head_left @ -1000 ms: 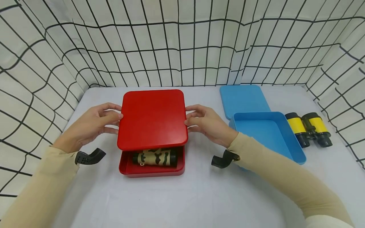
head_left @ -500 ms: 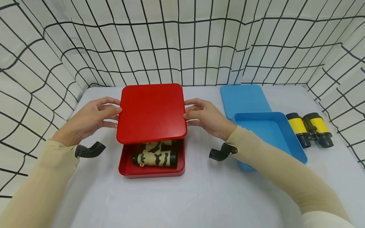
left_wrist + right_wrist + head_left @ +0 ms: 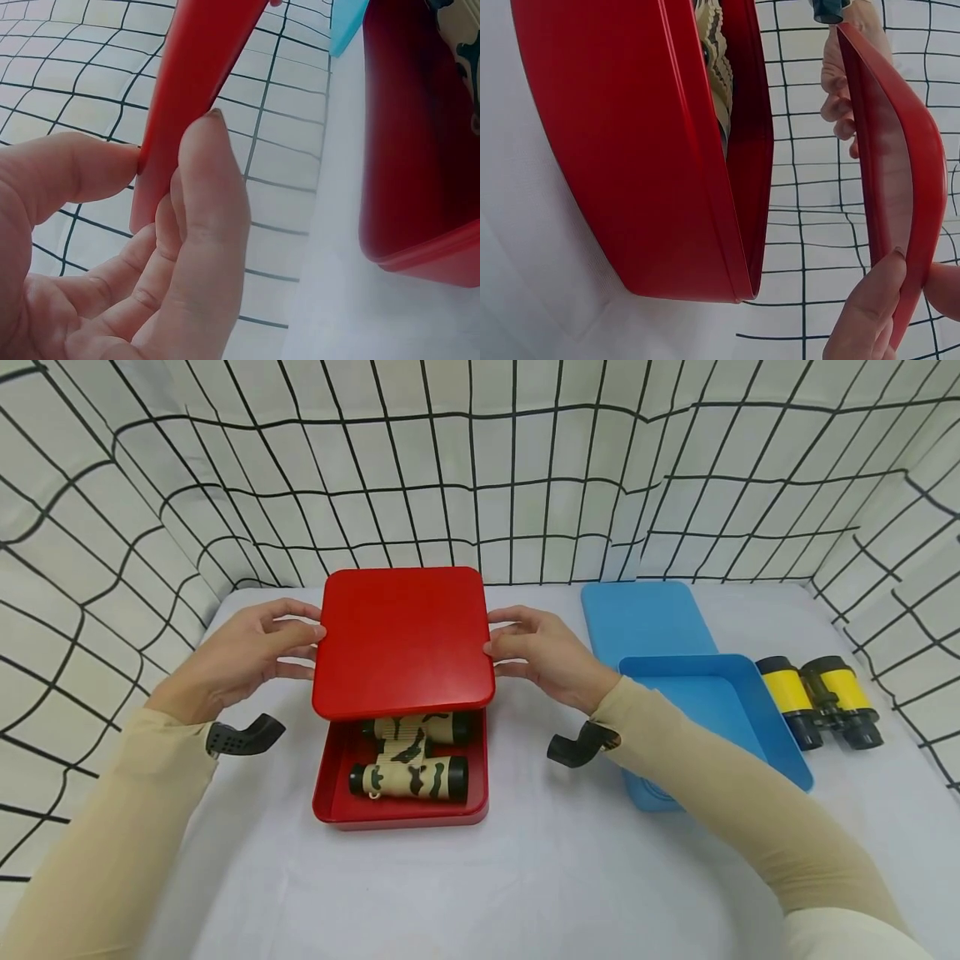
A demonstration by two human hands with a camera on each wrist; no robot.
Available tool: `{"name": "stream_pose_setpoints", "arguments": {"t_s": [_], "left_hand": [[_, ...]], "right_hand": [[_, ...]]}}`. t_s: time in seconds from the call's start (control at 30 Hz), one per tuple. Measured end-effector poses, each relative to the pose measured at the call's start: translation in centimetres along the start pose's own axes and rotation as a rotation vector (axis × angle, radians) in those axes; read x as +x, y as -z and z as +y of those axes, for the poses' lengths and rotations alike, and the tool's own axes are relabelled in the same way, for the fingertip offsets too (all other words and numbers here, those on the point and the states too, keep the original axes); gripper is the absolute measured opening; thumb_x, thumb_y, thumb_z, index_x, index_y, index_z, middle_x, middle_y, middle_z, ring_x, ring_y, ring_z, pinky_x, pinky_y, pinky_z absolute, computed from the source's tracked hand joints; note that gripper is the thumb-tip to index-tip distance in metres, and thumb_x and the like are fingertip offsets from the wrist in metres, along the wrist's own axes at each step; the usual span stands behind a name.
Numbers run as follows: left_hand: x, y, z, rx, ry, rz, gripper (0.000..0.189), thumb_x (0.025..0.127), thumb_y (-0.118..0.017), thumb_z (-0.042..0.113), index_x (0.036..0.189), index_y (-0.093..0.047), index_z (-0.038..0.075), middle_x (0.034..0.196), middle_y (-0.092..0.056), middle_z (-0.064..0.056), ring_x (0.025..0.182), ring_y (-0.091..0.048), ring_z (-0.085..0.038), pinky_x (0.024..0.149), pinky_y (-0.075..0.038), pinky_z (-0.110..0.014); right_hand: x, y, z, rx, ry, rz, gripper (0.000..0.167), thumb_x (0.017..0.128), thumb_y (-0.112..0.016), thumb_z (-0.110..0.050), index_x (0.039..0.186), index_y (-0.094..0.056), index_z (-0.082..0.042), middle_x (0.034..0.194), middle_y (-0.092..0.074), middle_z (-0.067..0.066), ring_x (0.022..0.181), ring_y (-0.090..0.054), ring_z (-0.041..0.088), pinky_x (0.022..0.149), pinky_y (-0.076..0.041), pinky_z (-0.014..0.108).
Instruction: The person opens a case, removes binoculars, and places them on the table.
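Note:
A red lid (image 3: 402, 642) is held raised above the red box (image 3: 345, 817), covering its far part in the head view. My left hand (image 3: 262, 647) pinches the lid's left edge, thumb on one face and fingers on the other in the left wrist view. At the opposite edge, my right hand (image 3: 543, 652) pinches the lid the same way; the right wrist view shows the lid (image 3: 922, 172) tilted and apart from the box (image 3: 630, 150). Camouflage binoculars (image 3: 408, 779) lie inside the box, their far barrel partly hidden under the lid.
To the right stands an open blue box (image 3: 697, 693), partly behind my right sleeve. Its flat blue lid (image 3: 645, 618) lies behind it. Yellow and black binoculars (image 3: 821, 702) rest at the far right. Black wire grid (image 3: 510, 485) over white cloth walls off the back and sides.
Both hands have moved the red lid up and away from me, uncovering more of the box. The camouflage binoculars' bridge and second barrel have come into view. The blue box stays put.

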State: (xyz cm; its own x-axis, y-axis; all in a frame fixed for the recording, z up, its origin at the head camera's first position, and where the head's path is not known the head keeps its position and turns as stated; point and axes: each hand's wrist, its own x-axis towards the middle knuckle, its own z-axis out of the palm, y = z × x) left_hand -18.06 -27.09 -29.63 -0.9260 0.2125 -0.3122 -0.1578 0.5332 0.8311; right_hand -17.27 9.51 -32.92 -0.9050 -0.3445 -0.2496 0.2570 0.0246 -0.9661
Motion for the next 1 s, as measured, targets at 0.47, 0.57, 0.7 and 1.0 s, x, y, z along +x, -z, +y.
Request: {"name": "stream_pose_setpoints", "arguments": {"t_s": [0.47, 0.57, 0.7, 1.0], "left_hand": [[1.0, 0.1, 0.8, 0.016, -0.014, -0.003, 0.055, 0.105, -0.058, 0.042, 0.148, -0.040, 0.013, 0.118, -0.067, 0.008, 0.105, -0.070, -0.015, 0.088, -0.063, -0.030], [1.2, 0.1, 1.0, 0.029, -0.027, 0.001, 0.056, 0.105, -0.058, 0.042, 0.149, -0.039, 0.013, 0.122, -0.065, 0.006, 0.105, -0.070, -0.014, 0.087, -0.064, -0.031], [1.5, 0.3, 1.0, 0.024, -0.031, -0.003, 0.054, 0.105, -0.058, 0.042, 0.148, -0.039, 0.014, 0.123, -0.064, 0.006, 0.105, -0.070, -0.013, 0.088, -0.064, -0.031], [2.2, 0.5, 0.9, 0.004, -0.020, 0.008, 0.057, 0.104, -0.059, 0.042, 0.149, -0.039, 0.013, 0.115, -0.067, 0.013, 0.102, -0.070, -0.011, 0.086, -0.063, -0.028]], "right_hand": [[1.0, 0.6, -0.5, 0.014, 0.031, 0.015, 0.053, 0.095, -0.066, -0.013, 0.146, -0.050, -0.013, 0.135, -0.062, 0.012, 0.114, -0.067, 0.028, 0.096, -0.062, 0.037], [1.1, 0.7, -0.6, 0.013, 0.035, 0.022, 0.053, 0.095, -0.066, -0.013, 0.146, -0.050, -0.013, 0.133, -0.063, 0.012, 0.113, -0.067, 0.027, 0.096, -0.062, 0.037], [1.4, 0.7, -0.6, 0.014, 0.028, 0.020, 0.053, 0.095, -0.066, -0.013, 0.146, -0.050, -0.012, 0.134, -0.063, 0.012, 0.114, -0.067, 0.027, 0.099, -0.060, 0.040], [2.4, 0.7, -0.5, -0.004, 0.021, 0.038, 0.054, 0.095, -0.068, -0.014, 0.146, -0.050, -0.014, 0.134, -0.063, 0.011, 0.114, -0.067, 0.028, 0.102, -0.059, 0.041]]}}
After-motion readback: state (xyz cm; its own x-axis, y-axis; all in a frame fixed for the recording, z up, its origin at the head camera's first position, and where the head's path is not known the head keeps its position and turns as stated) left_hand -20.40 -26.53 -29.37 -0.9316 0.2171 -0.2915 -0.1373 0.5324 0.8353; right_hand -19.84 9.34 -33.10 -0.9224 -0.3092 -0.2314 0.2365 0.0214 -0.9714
